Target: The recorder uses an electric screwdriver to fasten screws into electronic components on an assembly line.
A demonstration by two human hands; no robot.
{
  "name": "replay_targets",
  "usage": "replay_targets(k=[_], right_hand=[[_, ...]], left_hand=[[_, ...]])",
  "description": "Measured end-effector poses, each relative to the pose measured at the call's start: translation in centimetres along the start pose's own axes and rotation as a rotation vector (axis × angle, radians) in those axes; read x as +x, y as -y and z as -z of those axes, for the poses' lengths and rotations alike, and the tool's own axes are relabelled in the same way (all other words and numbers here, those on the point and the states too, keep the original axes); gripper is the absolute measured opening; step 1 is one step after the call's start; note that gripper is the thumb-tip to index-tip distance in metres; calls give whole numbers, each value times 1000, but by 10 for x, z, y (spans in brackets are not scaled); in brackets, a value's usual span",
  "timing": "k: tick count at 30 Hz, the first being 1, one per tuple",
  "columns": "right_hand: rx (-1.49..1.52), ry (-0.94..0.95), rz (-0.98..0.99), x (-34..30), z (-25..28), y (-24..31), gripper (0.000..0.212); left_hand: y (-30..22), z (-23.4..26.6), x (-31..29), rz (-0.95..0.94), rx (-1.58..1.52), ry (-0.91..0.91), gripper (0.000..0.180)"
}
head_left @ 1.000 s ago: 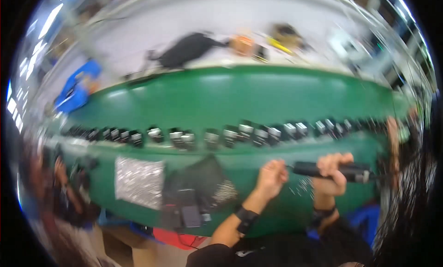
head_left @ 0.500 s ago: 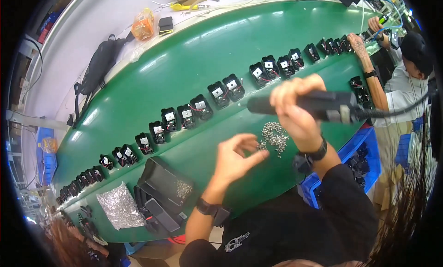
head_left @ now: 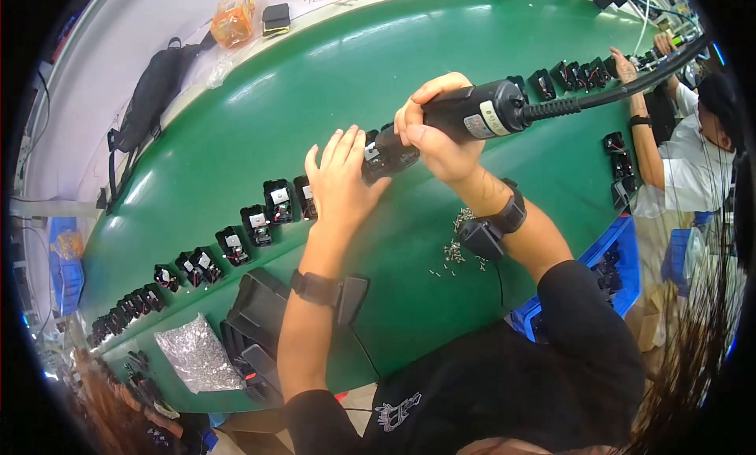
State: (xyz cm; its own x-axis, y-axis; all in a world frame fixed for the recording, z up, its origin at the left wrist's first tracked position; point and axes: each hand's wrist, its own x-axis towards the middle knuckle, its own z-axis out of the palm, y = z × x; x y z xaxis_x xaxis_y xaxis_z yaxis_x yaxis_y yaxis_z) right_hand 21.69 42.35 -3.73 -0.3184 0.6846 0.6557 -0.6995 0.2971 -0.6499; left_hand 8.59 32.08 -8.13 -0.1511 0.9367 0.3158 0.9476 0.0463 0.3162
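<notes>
My right hand [head_left: 445, 140] is wrapped round a black corded electric screwdriver [head_left: 476, 116], whose cable runs off to the upper right. The front end of the tool points left and down at a black plastic housing [head_left: 372, 168] in the row on the green bench. Against the left side of that housing lies my left hand [head_left: 344, 174], its fingers stretched out and its thumb toward the near side. Both hands and the tool partly cover the housing, and the screwdriver's tip is hidden. Below my right wrist, small silver screws [head_left: 454, 253] lie loose.
More black housings [head_left: 277, 201] with wires and pale plates run diagonally along the green bench [head_left: 276, 124]. Near left are a bag of small silver parts [head_left: 198, 353] and a black case [head_left: 256, 305]. A blue crate [head_left: 626, 278] stands at right, near a co-worker's arm [head_left: 646, 136].
Both hands have moved up to the row of housings, away from the screw pile. My left hand now lies by a housing, and the screwdriver has come left and down toward it.
</notes>
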Motion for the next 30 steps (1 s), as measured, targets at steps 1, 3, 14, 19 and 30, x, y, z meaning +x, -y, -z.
replay_targets(k=[1, 3, 14, 19, 30], right_hand=[[9, -8, 8, 0, 0, -2, 31], [43, -14, -22, 1, 1, -2, 31], [-14, 47, -119, -1, -7, -9, 28], [-84, 93, -226, 2, -13, -17, 21], [-264, 512, -156, 5, 3, -11, 18]], left_hand=[[3, -3, 0, -7, -17, -20, 81], [5, -10, 1, -8, -39, -37, 79], [11, -11, 10, -68, -116, -92, 66], [16, -15, 12, -60, -85, -30, 63], [19, -20, 9, -90, -111, -125, 55]])
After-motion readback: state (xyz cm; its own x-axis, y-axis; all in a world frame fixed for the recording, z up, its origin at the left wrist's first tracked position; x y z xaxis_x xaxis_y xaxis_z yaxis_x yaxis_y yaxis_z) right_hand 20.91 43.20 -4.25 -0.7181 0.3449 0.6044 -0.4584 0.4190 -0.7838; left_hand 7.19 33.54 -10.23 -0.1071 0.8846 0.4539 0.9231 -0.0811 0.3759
